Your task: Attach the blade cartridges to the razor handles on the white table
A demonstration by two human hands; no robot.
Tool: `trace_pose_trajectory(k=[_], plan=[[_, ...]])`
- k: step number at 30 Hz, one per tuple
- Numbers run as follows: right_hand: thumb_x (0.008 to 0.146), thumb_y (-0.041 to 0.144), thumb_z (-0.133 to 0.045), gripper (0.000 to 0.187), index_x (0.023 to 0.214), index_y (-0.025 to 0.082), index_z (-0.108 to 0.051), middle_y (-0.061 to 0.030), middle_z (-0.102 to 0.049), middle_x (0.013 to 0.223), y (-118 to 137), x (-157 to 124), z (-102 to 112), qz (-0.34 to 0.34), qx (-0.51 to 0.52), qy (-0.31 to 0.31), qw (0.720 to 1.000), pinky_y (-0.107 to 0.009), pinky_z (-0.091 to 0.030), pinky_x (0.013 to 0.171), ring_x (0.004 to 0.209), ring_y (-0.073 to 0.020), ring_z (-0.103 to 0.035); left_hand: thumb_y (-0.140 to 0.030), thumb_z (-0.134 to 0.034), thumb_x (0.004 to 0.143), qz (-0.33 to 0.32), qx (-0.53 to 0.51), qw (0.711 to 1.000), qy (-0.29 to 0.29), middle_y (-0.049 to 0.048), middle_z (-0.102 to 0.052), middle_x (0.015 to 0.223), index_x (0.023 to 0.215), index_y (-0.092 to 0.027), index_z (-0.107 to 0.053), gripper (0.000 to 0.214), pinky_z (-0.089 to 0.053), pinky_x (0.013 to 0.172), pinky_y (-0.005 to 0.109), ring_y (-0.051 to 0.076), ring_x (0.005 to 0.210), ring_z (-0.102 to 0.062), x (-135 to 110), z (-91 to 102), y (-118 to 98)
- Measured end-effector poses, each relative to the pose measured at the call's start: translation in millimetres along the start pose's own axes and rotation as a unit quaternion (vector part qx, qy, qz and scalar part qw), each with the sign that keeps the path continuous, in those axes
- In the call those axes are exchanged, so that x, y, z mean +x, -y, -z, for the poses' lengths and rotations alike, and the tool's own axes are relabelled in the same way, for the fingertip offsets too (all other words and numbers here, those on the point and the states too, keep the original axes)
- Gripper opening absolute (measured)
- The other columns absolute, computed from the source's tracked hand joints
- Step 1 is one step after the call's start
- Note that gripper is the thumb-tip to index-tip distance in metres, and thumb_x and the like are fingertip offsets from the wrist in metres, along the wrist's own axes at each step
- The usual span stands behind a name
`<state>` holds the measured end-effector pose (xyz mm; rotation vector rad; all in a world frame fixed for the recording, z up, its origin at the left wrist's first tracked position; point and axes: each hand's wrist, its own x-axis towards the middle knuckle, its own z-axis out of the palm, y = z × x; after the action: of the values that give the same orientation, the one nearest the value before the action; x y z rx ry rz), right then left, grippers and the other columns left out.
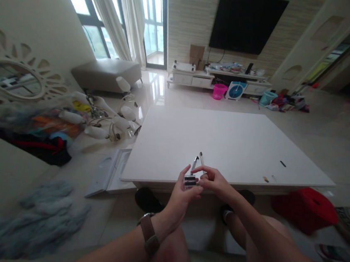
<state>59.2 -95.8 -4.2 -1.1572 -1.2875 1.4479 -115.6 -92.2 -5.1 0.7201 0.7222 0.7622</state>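
Observation:
My left hand grips a small clear case with dark bands across it, held upright over the near edge of the white table. Against the case's right side, the fingertips of my right hand close in, index finger along its top corner and thumb low at its edge. Just behind the hands, a slim silver tool with a dark bent tip shows partly. Beside it, a thin stick with a dark end points away from me; my fingers hide its lower part.
Toward the table's right lie a short black strip and a small brown-and-yellow piece. An opened white box rests on the floor at left. Red fabric is at the right. Beyond stand a pink basket and a low cabinet.

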Motion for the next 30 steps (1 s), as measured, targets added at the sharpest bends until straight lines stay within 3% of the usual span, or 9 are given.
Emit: trace_pose_trajectory(k=[10, 30], plan=[[0.078, 0.037, -0.079, 0.039, 0.111, 0.018, -0.068, 0.0118, -0.027, 0.054, 3, 0, -1, 0.001, -0.01, -0.02, 1.0, -0.023, -0.021, 0.052, 0.051, -0.0067, -0.022, -0.032, -0.082, 0.074, -0.021, 0.019, 1.0, 0.01, 0.0093, -0.069, 0.109, 0.153, -0.029, -0.031, 0.094, -0.045, 0.068, 0.024, 0.017, 0.088, -0.063, 0, 1.1, 2], [0.071, 0.045, -0.082, 0.051, 0.111, 0.017, -0.068, 0.0129, -0.028, 0.051, 3, 4, -9, 0.004, -0.004, -0.015, 1.0, -0.022, -0.03, 0.052, 0.049, -0.0064, -0.024, -0.051, -0.087, 0.064, -0.044, -0.013, 0.998, 0.044, 0.0128, -0.066, 0.116, 0.157, -0.031, -0.022, 0.115, -0.043, 0.066, 0.024, 0.02, 0.09, -0.062, 4, 7.4, 8]])
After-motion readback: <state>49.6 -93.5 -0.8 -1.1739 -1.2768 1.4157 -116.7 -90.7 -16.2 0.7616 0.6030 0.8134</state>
